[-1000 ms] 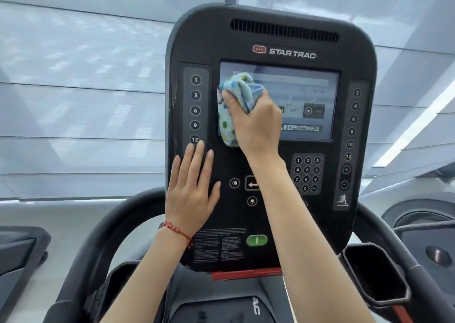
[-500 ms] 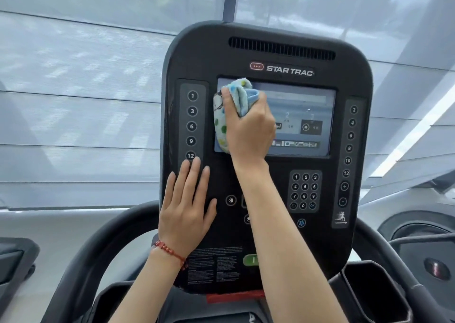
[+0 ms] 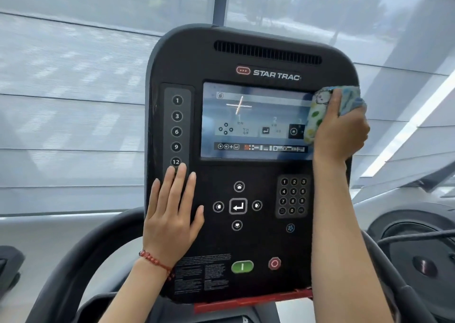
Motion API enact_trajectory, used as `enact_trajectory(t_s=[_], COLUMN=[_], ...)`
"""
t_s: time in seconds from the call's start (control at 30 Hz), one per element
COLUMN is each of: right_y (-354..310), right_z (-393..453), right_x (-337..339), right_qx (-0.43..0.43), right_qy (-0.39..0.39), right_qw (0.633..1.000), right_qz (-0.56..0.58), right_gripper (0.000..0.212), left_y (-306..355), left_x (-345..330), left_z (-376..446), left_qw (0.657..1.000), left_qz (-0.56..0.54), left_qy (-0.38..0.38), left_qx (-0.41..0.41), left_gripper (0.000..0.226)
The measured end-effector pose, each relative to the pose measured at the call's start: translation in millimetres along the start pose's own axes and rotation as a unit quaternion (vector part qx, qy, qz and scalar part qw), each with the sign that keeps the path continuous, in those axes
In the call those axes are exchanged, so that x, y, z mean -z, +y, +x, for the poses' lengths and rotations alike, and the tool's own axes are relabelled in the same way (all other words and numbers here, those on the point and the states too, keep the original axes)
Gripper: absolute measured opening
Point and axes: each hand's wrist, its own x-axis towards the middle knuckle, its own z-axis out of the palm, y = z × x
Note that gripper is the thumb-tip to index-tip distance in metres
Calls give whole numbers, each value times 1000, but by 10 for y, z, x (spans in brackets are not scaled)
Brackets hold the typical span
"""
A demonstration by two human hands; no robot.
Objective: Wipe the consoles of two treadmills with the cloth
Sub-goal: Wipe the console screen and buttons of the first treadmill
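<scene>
Grey window blinds [image 3: 73,101] fill the background behind a black treadmill console [image 3: 246,244] marked STAR TRAC. Its lit screen [image 3: 251,121] sits in the upper middle, with a column of numbered buttons [image 3: 176,130] to the left, arrow keys around an enter key [image 3: 237,206] below, a number keypad [image 3: 292,196] at lower right, and a green button [image 3: 242,266] beside a red one [image 3: 274,263] near the bottom. The cloth [image 3: 317,111] is bunched, pale blue and white with green and yellow spots, and lies against the right edge of the screen. The right hand [image 3: 341,130] grips it with curled fingers and hides much of it, along with the console's right side; the forearm covers the strip below. The left hand [image 3: 172,214] rests flat and spread on the lower left of the console, fingertips just under the 12 button, a red beaded bracelet [image 3: 156,262] on the wrist. Screen text is too small to read. Another machine [image 3: 418,249] at right is cut off.
</scene>
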Motion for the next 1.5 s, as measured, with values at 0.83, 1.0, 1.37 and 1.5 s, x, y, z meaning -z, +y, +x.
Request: enact_trajectory(t_s=[0.83,1.0,1.37,1.5], right_y=[100,294,-442,-399], right_z=[-368,-223,-1256,-1127], right_x=[-1,109,-119,-71], right_qx=[180,52,220,275], right_qy=[-47,-19,-108,-154], right_qw=[982,998,964,941], right_qz=[36,-10,107,122], right_gripper=[53,46,45,41], left_y=[16,10,31,49], left_x=[19,8,25,47], left_z=[13,6,20,31], left_qw=[1000,1000,1000,999], left_qz=[-10,-13,-16,-17], left_qy=[-3,-3,-16,-24], left_qx=[8,10,10,15], left_gripper=[48,48,48,48])
